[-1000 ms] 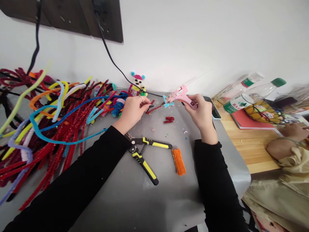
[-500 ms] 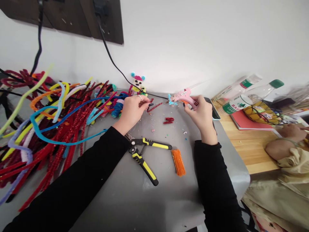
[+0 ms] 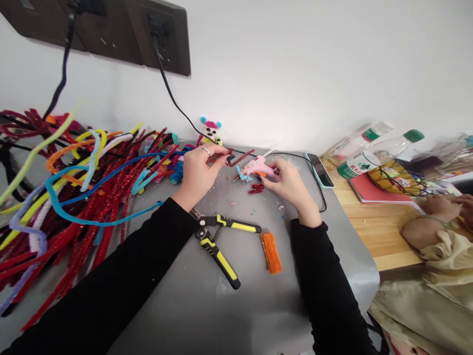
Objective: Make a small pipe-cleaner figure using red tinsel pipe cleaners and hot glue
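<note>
My left hand [image 3: 201,170] pinches a short red glittery pipe cleaner [image 3: 242,157] and holds it just above the grey table [image 3: 192,301]. My right hand [image 3: 288,185] is closed on a pink glue gun [image 3: 256,167] that lies low over the table with its blue-stand nozzle end pointing left, close under the red piece. A few short red pipe cleaner bits [image 3: 256,188] lie below the gun. Both arms are in black sleeves.
A big heap of coloured pipe cleaners [image 3: 74,182] covers the left. Yellow-black pliers [image 3: 219,241] and an orange pipe cleaner bundle [image 3: 271,252] lie near me. A small figure [image 3: 211,130] stands by the wall. A phone [image 3: 319,169], bottles [image 3: 369,148] and another person's arm [image 3: 432,222] are on the right.
My right hand has brought the glue gun down and left, toward the table and the red piece. My left hand lifted the red pipe cleaner slightly.
</note>
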The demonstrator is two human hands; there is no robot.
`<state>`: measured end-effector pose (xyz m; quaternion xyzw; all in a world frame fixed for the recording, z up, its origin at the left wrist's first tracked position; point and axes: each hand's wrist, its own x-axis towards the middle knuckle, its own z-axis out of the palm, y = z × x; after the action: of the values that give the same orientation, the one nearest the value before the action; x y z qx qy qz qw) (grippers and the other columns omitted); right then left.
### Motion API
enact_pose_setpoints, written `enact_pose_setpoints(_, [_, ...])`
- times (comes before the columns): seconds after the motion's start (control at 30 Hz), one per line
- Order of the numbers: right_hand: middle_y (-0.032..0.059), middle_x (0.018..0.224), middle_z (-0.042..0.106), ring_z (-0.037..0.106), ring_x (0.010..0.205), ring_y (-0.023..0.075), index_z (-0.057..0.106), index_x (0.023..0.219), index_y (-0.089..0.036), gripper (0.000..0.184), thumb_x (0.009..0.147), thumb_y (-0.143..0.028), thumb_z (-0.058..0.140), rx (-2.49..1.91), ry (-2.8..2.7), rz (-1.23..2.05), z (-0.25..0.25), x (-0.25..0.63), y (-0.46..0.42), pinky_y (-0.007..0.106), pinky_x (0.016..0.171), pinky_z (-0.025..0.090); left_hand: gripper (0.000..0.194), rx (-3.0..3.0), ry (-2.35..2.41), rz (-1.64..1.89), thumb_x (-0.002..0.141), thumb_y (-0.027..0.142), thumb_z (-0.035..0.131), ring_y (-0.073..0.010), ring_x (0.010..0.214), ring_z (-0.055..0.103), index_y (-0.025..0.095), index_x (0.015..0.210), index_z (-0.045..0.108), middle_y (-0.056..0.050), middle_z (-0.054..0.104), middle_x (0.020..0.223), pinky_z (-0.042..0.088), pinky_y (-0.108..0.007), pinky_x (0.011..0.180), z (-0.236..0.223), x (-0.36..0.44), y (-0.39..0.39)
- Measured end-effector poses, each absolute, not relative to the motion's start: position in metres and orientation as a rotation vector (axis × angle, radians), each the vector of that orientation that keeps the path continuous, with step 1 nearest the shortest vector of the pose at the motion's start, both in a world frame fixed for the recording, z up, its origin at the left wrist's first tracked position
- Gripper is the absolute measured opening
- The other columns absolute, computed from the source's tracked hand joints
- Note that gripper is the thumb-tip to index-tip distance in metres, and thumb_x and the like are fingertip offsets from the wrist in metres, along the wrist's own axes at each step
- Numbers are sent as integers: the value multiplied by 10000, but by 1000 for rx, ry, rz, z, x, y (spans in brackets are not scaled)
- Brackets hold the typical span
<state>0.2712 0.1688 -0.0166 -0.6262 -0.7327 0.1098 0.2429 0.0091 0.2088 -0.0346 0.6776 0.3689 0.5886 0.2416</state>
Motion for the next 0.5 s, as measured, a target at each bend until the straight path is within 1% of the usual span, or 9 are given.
enact_pose_setpoints(0.07, [46, 905, 621, 572, 873, 238, 613, 864, -224, 224, 818, -383, 764, -1701, -2020, 265, -20, 272, 169, 355, 773, 445, 113, 1826, 976, 1598, 888, 259, 703, -184, 726, 746, 166, 884, 767, -56, 786, 844, 626, -305, 743, -34, 10, 208])
enact_pose_setpoints(0.17, [74, 1009, 660, 585, 995, 279, 665, 962, -233, 256, 828, -406, 799, -1633, -1968, 205, -18, 273, 168, 407, 869, 483, 105, 1761, 935, 1562, 871, 269, 727, -195, 720, 750, 169, 885, 756, -53, 780, 810, 638, -316, 734, -33, 12, 206])
enact_pose_setpoints(0.23, [76, 1057, 698, 607, 1014, 273, 693, 1032, -245, 239, 868, -398, 775, -1545, -1893, 224, -13, 271, 167, 429, 920, 498, 134, 1712, 922, 1524, 862, 300, 755, -209, 759, 765, 171, 897, 749, -66, 793, 847, 650, -331, 762, -33, 12, 205])
enact_pose_setpoints(0.27, [72, 1064, 716, 624, 993, 258, 706, 1041, -247, 211, 893, -391, 749, -1503, -1846, 273, -9, 269, 166, 427, 919, 507, 161, 1686, 914, 1512, 856, 323, 771, -214, 775, 770, 170, 899, 745, -73, 797, 865, 655, -337, 775, -33, 13, 205])
enact_pose_setpoints(0.33, [67, 1065, 749, 657, 914, 224, 728, 1035, -240, 200, 924, -406, 713, -1443, -1732, 475, -3, 264, 164, 398, 856, 533, 223, 1642, 891, 1494, 846, 377, 796, -219, 804, 774, 170, 902, 736, -82, 800, 893, 660, -346, 800, -31, 13, 203])
enact_pose_setpoints(0.37, [65, 1055, 762, 670, 874, 210, 735, 1030, -235, 227, 929, -436, 710, -1416, -1671, 611, -1, 262, 163, 380, 812, 542, 256, 1625, 876, 1489, 843, 407, 806, -220, 819, 774, 170, 906, 731, -85, 800, 903, 662, -347, 808, -30, 14, 202])
enact_pose_setpoints(0.43, [62, 1016, 785, 687, 817, 191, 748, 1035, -228, 317, 915, -521, 735, -1346, -1572, 867, 2, 256, 162, 351, 749, 553, 326, 1596, 841, 1488, 835, 470, 823, -219, 844, 772, 173, 921, 718, -86, 797, 920, 665, -339, 801, -28, 15, 201])
enact_pose_setpoints(0.5, [65, 995, 801, 703, 815, 182, 764, 1038, -223, 402, 885, -595, 767, -1265, -1533, 1043, 2, 250, 162, 337, 759, 572, 394, 1568, 805, 1478, 826, 536, 834, -217, 858, 770, 178, 928, 704, -80, 789, 920, 669, -327, 786, -25, 16, 200])
